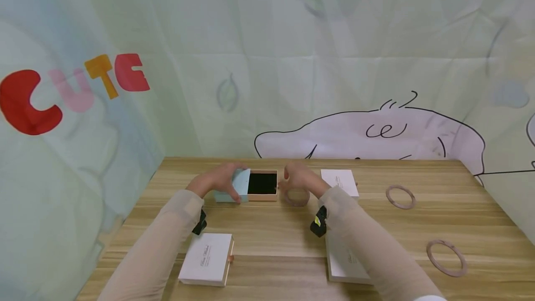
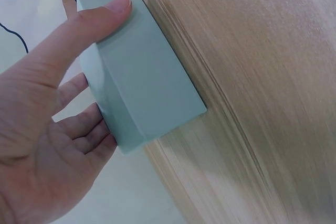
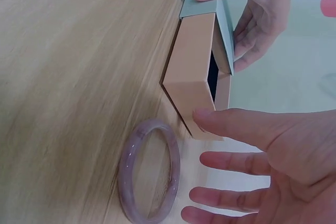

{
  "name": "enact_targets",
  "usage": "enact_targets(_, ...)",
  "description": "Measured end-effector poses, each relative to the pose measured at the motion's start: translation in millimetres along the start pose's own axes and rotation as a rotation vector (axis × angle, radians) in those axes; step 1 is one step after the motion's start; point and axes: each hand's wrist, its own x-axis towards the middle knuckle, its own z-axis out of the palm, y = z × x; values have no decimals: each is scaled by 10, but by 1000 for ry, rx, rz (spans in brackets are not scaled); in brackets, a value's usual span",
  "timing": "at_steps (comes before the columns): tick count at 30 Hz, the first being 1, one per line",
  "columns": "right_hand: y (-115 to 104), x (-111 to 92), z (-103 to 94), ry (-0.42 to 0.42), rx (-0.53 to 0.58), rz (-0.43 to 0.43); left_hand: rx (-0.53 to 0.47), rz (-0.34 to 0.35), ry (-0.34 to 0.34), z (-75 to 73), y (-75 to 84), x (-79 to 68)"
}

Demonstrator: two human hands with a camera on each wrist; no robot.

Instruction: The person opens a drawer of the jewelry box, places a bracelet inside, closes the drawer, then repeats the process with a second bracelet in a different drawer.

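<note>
Head view: on the table [image 1: 276,240], at far left, we find a pale blue cover [image 1: 242,182] with a peach drawer [image 1: 262,198] extended to the right. A black lining [image 1: 262,184] shows inside the drawer. We count three closed white boxes, contents hidden: the near-left white box [image 1: 206,259], the far white box [image 1: 343,181] and the near-right white box [image 1: 347,264], the last partly covered by the right forearm [image 1: 376,240]. Their lids carry small dark script that we cannot read. The backdrop lettering [image 1: 31,103] at left reads "CUTE". One bangle [image 1: 296,205] lies to the right of the drawer, below the right hand [image 1: 302,178]; two more, the far-right bangle [image 1: 400,206] and the near-right bangle [image 1: 431,255], lie apart. The left hand [image 1: 221,181] straddles the cover.

Left wrist view: we see the left hand gripping the cover, thumb on one face, fingertips against the opposite side.

Right wrist view: the right thumb meets the drawer's end panel; the visible fingers are straight and spread. We cannot tell whether the thumb pinches anything there. The translucent mauve bangle lies just beside the drawer.
</note>
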Motion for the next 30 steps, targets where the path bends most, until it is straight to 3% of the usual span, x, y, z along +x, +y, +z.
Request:
enact_targets(12,32,5,55,-27,-54,44,-3,-11,0,-13,-6,0)
enact_targets(21,14,-41,100,-52,-17,102,-3,-13,1,-10,-7,0)
enact_targets(30,16,-56,122,-53,-74,96,3,-17,1,-9,-20,6)
